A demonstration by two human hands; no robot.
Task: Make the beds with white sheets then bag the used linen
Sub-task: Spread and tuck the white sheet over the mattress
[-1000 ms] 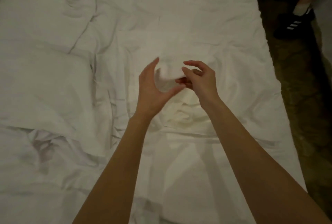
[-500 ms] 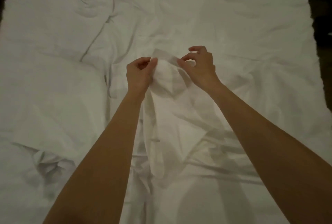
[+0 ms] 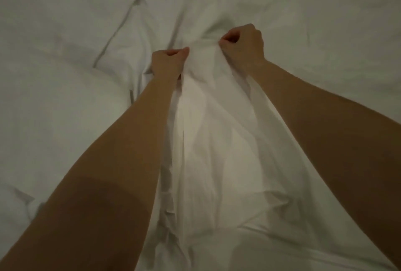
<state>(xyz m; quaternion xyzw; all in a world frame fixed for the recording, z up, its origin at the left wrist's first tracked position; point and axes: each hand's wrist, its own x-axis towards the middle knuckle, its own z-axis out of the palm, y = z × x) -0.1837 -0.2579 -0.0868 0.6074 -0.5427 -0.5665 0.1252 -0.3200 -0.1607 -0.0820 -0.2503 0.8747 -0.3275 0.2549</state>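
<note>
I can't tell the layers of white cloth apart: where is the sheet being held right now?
In the head view the white sheet runs down the middle, between the forearms, its top edge gripped by the left hand and right hand.

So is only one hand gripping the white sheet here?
No, both the left hand and the right hand grip the sheet.

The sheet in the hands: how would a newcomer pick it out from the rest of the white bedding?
White bedding fills the view. At its middle, the left hand and right hand grip one sheet. It alone is lifted, hanging in long vertical folds between the forearms, brighter than the flat linen around it.
</note>
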